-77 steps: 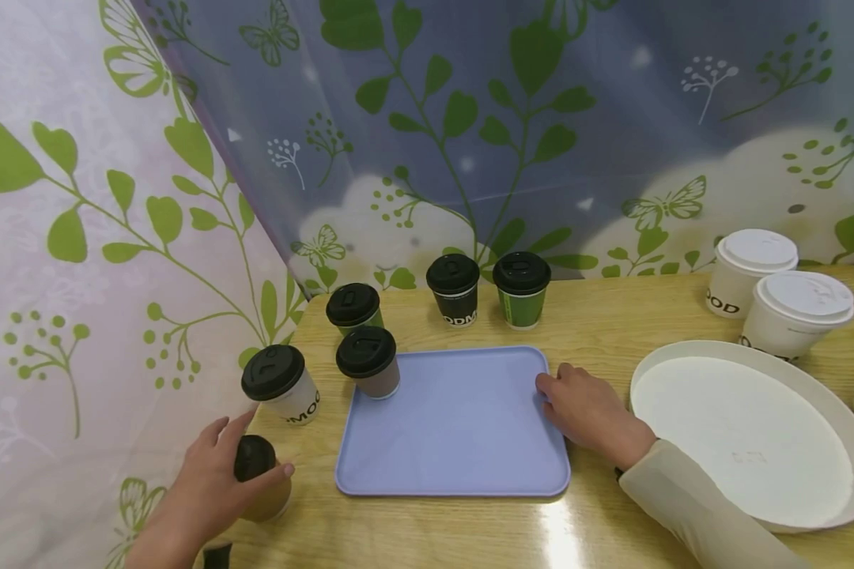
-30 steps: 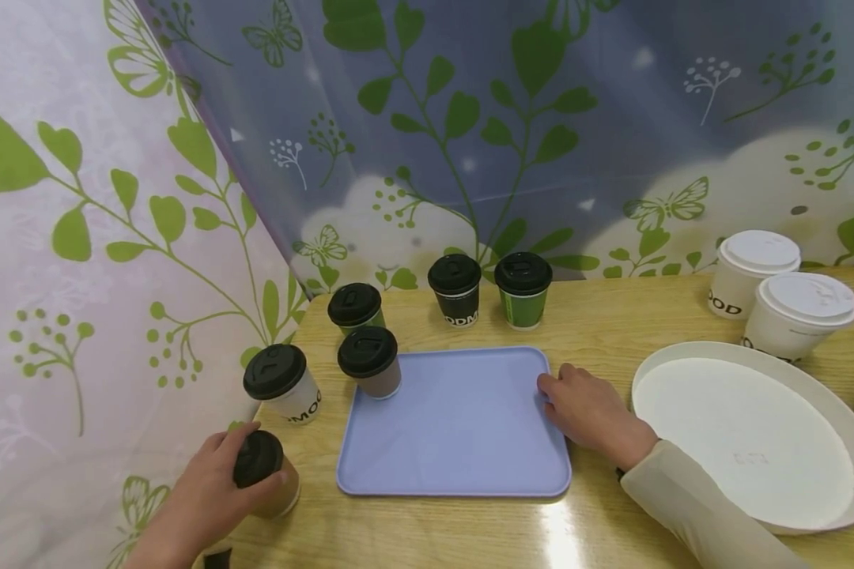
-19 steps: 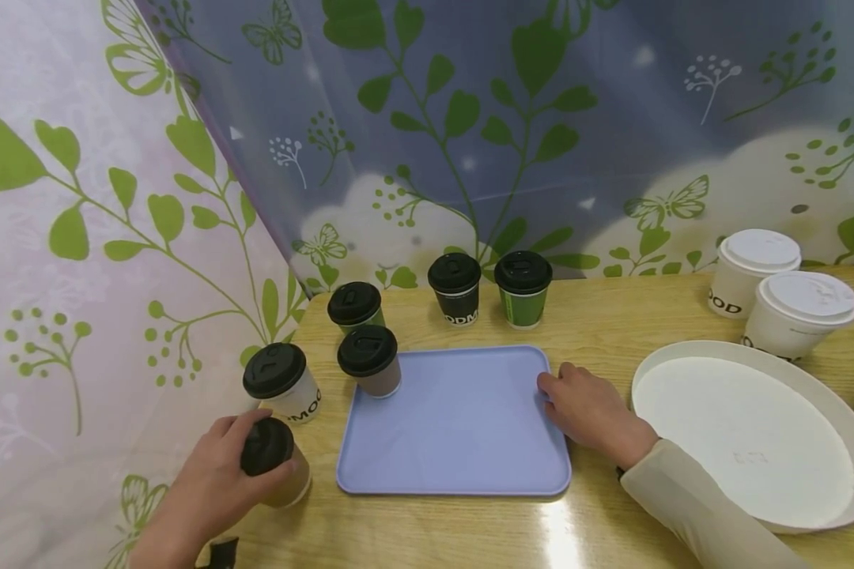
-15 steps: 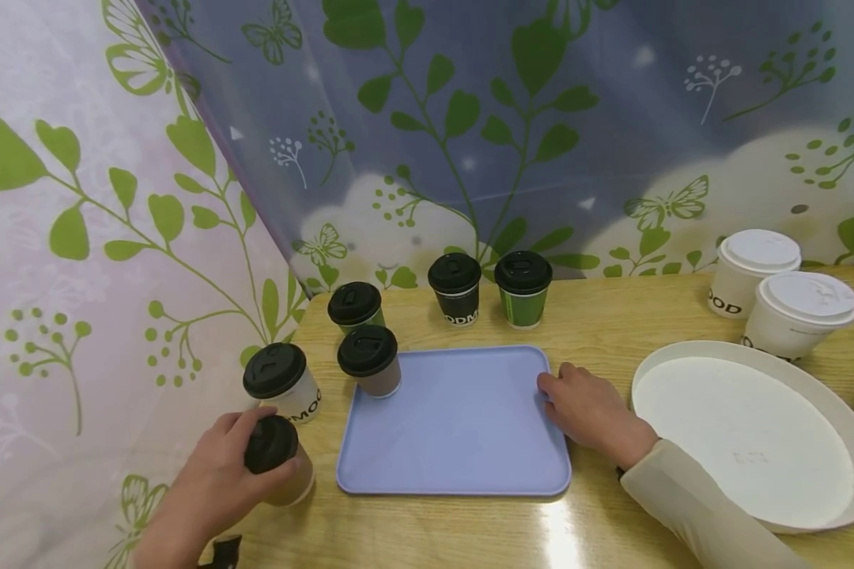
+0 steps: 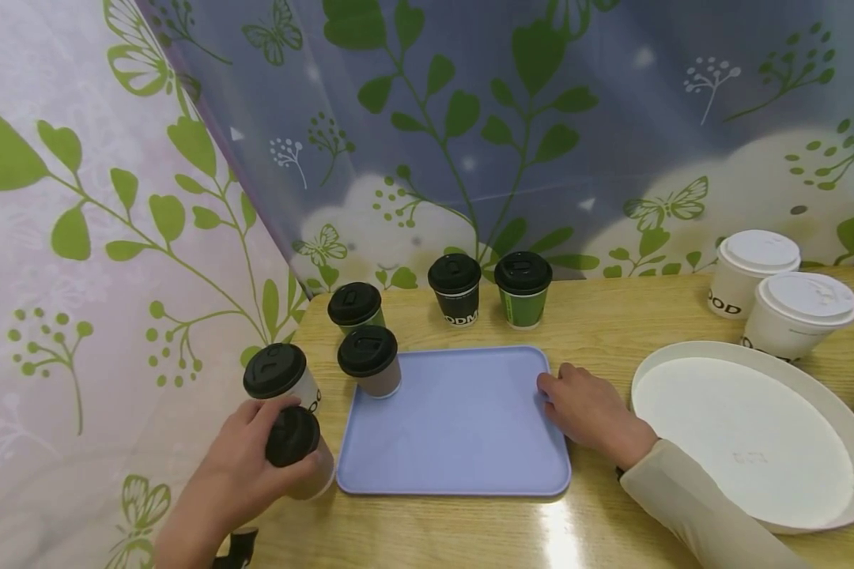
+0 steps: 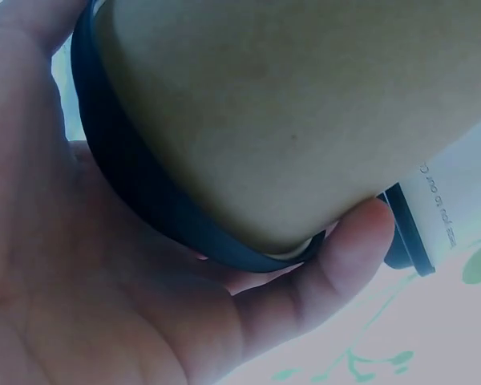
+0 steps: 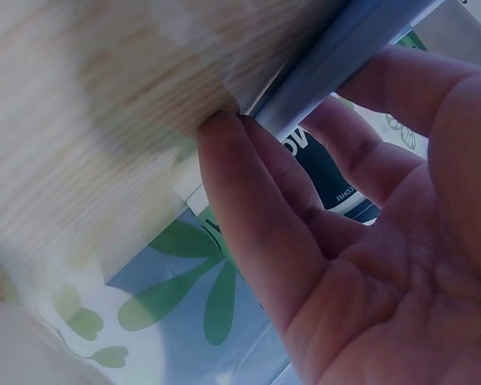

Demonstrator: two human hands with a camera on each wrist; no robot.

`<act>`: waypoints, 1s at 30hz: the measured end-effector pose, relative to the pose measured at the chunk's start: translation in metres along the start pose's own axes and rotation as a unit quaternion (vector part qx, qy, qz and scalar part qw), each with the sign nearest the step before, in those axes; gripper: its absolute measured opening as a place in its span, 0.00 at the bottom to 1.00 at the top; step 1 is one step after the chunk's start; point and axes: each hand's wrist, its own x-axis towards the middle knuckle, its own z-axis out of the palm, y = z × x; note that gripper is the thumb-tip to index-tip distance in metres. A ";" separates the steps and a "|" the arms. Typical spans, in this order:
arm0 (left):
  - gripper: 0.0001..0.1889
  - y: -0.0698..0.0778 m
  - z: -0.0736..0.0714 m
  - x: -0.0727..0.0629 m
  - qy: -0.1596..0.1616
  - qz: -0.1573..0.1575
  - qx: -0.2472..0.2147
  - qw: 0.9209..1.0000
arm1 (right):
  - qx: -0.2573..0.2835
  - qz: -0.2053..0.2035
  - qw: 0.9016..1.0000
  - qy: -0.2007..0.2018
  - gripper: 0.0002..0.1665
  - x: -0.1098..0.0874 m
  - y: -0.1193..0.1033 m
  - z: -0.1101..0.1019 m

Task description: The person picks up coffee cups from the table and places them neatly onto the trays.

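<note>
In the head view my left hand (image 5: 245, 458) grips a brown paper coffee cup (image 5: 319, 472) round its black lid. The cup is close to the near left corner of a lavender tray (image 5: 455, 431); whether its base touches the table cannot be told. In the left wrist view the thumb and fingers wrap the dark lid (image 6: 132, 168) beside the cup's plain brown wall (image 6: 264, 104). At the tray's right edge, my right hand (image 5: 591, 411) holds the rim (image 7: 329, 68) between thumb and fingers. Another brown cup (image 5: 380, 382) stands on the tray's far left corner.
A white black-lidded cup (image 5: 302, 391) stands just behind the left hand. Further back are a green cup (image 5: 370, 320), a black cup (image 5: 459, 307) and another green cup (image 5: 523, 308). To the right lie a round white tray (image 5: 747, 442) and two white-lidded cups (image 5: 729, 284).
My left hand closed round the brown cup and has carried or slid it rightward, closer to the lavender tray. The right hand and the tray stay in place.
</note>
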 end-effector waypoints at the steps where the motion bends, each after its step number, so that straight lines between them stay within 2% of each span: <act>1: 0.40 0.001 0.000 0.001 0.002 0.005 0.001 1.000 | 0.000 0.000 1.000 0.001 0.06 0.000 0.000 0.000; 12: 0.37 0.012 -0.003 0.006 0.025 0.045 0.000 0.999 | -0.001 -0.001 1.000 0.001 0.05 0.000 0.000 0.000; 30: 0.37 0.028 -0.003 0.013 0.073 0.107 0.002 0.992 | -0.004 -0.001 1.000 -0.004 0.06 0.000 0.000 -0.001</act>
